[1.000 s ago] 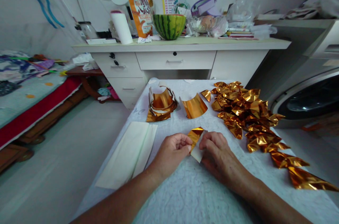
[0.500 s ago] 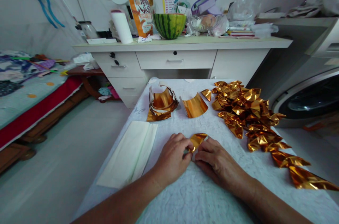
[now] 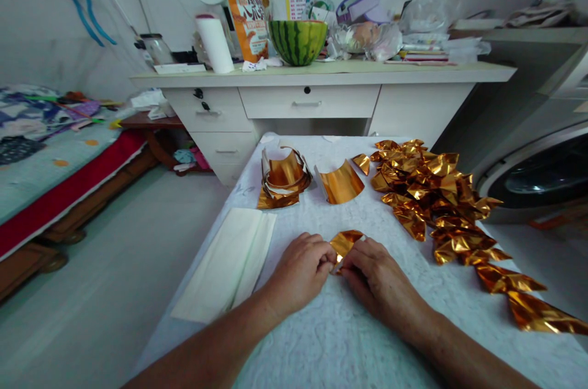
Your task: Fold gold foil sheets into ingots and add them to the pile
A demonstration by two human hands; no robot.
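From my end, the left hand and right hand both pinch one gold foil piece between them, above the table; white paper lies left; beyond sits a curved gold sheet; rightward, a folded foil pile.

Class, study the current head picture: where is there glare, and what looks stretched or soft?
Head view: bright glints on the gold pile and held foil; head view, right edge: washing machine slanted, stretched; head view, left edge: bedding rather soft.
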